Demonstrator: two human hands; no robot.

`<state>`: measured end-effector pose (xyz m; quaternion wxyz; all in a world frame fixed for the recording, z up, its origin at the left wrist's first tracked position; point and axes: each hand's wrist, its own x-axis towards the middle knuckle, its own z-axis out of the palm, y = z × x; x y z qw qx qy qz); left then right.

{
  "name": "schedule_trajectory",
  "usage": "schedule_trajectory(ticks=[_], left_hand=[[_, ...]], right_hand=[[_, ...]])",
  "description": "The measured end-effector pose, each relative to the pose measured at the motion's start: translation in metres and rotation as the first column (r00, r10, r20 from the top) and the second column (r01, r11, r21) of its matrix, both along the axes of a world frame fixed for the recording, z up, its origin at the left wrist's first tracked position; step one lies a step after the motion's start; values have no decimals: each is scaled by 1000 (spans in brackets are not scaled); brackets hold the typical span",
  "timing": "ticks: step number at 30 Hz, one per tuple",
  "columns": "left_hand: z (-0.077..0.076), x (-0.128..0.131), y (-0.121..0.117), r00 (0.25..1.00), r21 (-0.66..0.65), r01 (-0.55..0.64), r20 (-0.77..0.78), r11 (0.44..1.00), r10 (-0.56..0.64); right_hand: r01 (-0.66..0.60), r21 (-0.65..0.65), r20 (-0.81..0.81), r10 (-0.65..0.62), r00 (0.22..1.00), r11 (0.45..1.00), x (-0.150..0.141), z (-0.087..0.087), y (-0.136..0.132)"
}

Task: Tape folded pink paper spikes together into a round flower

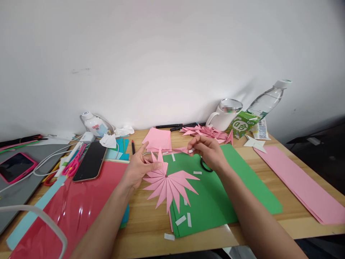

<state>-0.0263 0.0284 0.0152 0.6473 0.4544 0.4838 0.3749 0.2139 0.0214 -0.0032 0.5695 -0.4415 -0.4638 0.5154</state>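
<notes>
Forearms (101, 212) flank pink paper fan (168, 185)

The folded paper fan (169, 184) is pink, the large sheets (211, 196) green

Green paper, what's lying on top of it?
White strips lie on the green paper, and a black ring partly shows by the right hand. The pink paper fan in the left hand hides part and the right forearm another, so whatever lies there can't be seen.
</notes>
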Motion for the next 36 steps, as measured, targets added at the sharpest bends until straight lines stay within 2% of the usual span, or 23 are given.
schedule_trajectory(ticks=[3, 5, 7, 9, 11, 12, 14, 16, 18, 21, 22, 25, 27, 30, 36], left_hand=[[0, 0, -1, 999, -17, 35, -24, 999, -36], [0, 0, -2, 997, -20, 68, -19, 997, -68], [0, 1, -4, 996, -13, 89, -8, 996, -89], [1, 1, -6, 996, -5, 90, -19, 996, -90], [1, 1, -7, 995, 4, 92, -40, 996, -92], [1, 1, -7, 994, 7, 96, -50, 995, -95], [1, 1, -8, 992, 19, 101, -72, 995, -100], [0, 1, -7, 991, 28, 103, -94, 994, -100], [-1, 1, -7, 990, 37, 101, -107, 994, -96], [-1, 1, -7, 993, 47, 82, -91, 996, -77], [-1, 1, -7, 994, 52, 75, -78, 996, -71], [-2, 1, -6, 997, 78, 67, -42, 995, -64], [-3, 0, -6, 997, 94, 65, -44, 993, -61], [-5, 1, -5, 996, 94, 68, -67, 993, -62], [-5, 1, -4, 995, 78, 51, -91, 996, -44]], right_hand=[[-204, -59, -43, 202, 978, 977, 17, 7, -4], [-239, -46, -9, 239, 971, 970, 23, 6, -5], [-157, 21, 72, 155, 985, 987, 24, 1, -2], [10, 106, 228, -34, 973, 994, 21, -9, 4], [122, 206, 471, -208, 857, 971, 15, -22, 10], [112, 265, 588, -253, 768, 958, 13, -28, 13], [9, 298, 724, -232, 650, 955, 8, -38, 16], [-73, 267, 773, -169, 611, 961, 5, -45, 16], [-89, 240, 772, -135, 621, 967, 2, -46, 15], [-40, 227, 740, -146, 657, 973, -2, -42, 13], [-8, 209, 694, -142, 706, 978, -3, -40, 12], [43, 54, 365, -60, 929, 998, -8, -30, 9], [-10, -68, 129, 18, 992, 998, -11, -24, 7], [-110, -157, -25, 107, 994, 982, -16, -20, 4], [-217, -194, -202, 177, 963, 957, -22, -16, 1]])
